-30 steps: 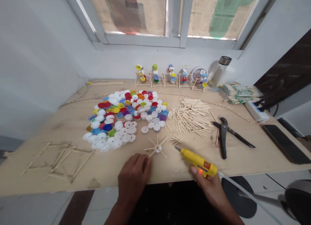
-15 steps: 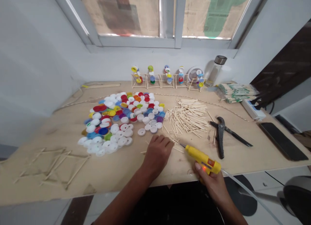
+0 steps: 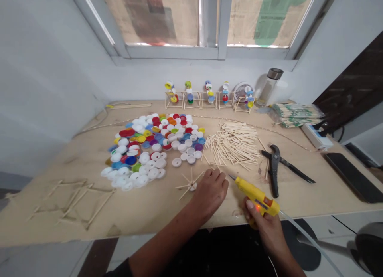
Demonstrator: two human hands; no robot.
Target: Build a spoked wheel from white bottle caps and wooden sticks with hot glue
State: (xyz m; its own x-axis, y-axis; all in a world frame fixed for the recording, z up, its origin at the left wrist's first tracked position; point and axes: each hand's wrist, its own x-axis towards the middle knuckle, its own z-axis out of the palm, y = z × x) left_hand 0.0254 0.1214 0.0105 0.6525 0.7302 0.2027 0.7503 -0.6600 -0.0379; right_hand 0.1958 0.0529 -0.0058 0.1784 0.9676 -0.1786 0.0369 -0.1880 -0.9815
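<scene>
My right hand (image 3: 265, 225) is wrapped around the handle of a yellow hot glue gun (image 3: 255, 193), whose orange light glows. Its nozzle points left toward my left hand (image 3: 211, 191). The fingers of that left hand are bent together low over the table, and what they hold, if anything, is hidden. Just left of the wrist lies a star of thin wooden sticks (image 3: 185, 186) around a small white bottle cap (image 3: 194, 186), partly covered by the hand. A heap of short wooden sticks (image 3: 235, 143) sits behind both hands.
Many coloured bottle caps (image 3: 152, 171) spread across the middle left. Stick frames (image 3: 74, 201) lie at front left. Small cap wheels on stands (image 3: 209, 99) line the wall. Pliers (image 3: 274, 169), a phone (image 3: 353, 177), a power strip (image 3: 317, 137) and a glass bottle (image 3: 269, 87) are on the right.
My left hand has moved right, uncovering the star of sticks and its white cap. The glue gun has shifted slightly right in view, along with the whole scene.
</scene>
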